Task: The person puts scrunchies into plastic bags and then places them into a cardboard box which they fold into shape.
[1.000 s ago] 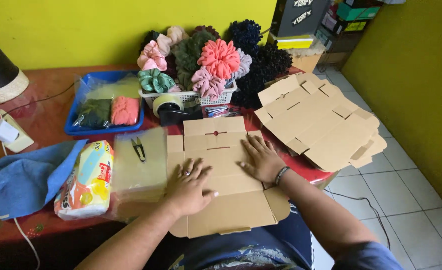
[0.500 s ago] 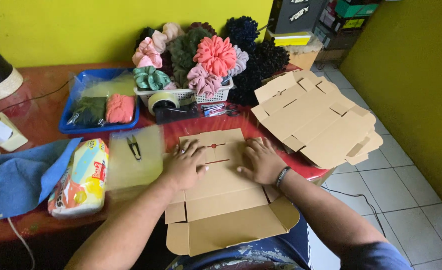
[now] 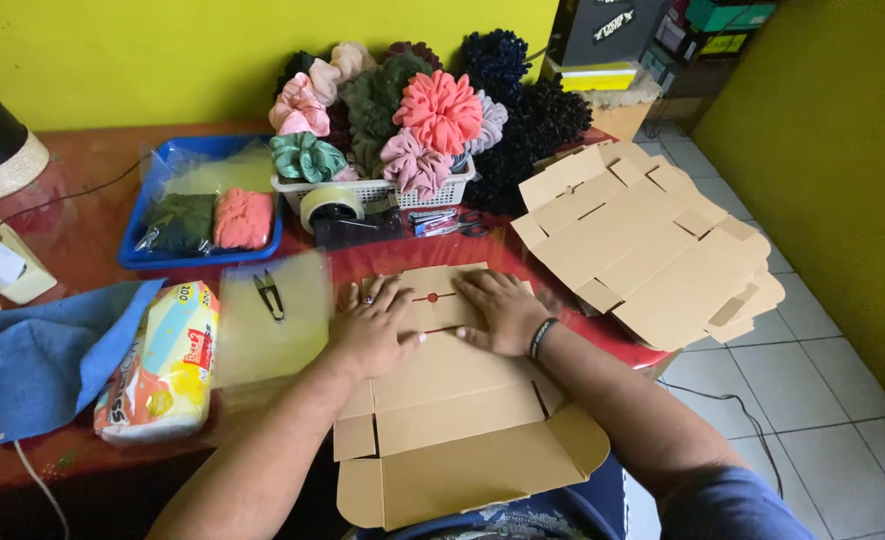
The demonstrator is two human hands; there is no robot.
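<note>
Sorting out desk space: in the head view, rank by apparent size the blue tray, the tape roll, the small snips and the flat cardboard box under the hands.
1. flat cardboard box, though nearness inflates it
2. blue tray
3. tape roll
4. small snips

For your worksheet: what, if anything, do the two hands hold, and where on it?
Nothing is gripped: left hand and right hand press flat on the cardboard box blank's far panel.

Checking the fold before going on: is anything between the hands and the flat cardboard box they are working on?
Nothing visible. The left hand and right hand both press flat on the cardboard box.
</note>
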